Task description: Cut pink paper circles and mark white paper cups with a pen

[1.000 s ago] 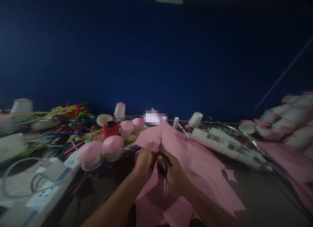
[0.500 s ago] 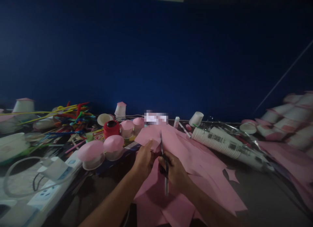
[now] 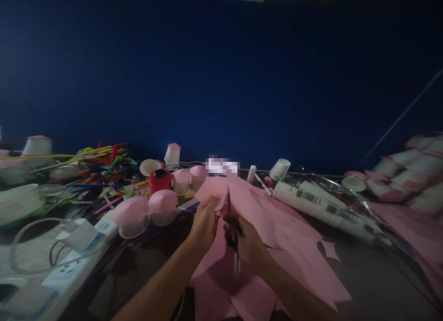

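Observation:
My left hand (image 3: pixel 206 222) pinches a piece of pink paper (image 3: pixel 211 190), thumb on top near its lower edge. Pressed round a pair of scissors (image 3: pixel 229 203) are the fingers of my right hand (image 3: pixel 245 235). The scissor blades point away from me and lie against the right edge of the held piece. Under and beyond both hands spreads a pile of pink sheets (image 3: pixel 294 247). Whether the blades are fully closed is hard to tell.
Paper cups with pink cone tops (image 3: pixel 131 211) and a red round object (image 3: pixel 159 181) stand at the left, near a power strip (image 3: pixel 65 270) with cables. Stacked white cups (image 3: pixel 311 201) lie at the right. A blue wall (image 3: pixel 221 81) rises behind.
The held piece has turned slightly, and its edge near my left thumb now looks rounded. My right hand has barely moved with the scissors. The view has shifted slightly.

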`<state>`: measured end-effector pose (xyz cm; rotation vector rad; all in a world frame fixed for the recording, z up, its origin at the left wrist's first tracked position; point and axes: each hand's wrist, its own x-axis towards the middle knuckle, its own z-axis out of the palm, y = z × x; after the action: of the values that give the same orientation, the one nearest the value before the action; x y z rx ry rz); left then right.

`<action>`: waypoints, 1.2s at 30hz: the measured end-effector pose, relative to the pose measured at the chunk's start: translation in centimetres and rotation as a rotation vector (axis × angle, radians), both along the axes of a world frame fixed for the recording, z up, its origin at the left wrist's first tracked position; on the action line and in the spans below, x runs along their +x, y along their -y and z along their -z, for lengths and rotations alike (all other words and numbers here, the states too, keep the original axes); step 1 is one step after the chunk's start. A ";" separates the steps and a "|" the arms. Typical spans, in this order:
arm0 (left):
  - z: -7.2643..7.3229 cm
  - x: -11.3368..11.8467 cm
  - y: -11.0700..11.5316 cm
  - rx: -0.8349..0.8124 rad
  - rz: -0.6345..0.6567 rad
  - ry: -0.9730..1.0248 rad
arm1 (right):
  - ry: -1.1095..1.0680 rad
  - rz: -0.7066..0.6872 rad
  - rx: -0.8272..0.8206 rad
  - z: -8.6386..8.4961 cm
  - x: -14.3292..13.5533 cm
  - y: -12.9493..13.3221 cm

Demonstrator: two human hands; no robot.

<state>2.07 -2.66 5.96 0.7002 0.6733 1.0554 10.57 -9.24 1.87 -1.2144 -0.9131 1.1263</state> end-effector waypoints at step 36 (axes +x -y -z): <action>0.7 -0.1 -0.7 -0.013 -0.069 0.049 | 0.203 -0.004 0.029 0.2 0.6 -0.6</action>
<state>1.93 -1.99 5.31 0.6416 0.6658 1.1274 11.20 -8.69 1.72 -1.3204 -1.0819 1.0017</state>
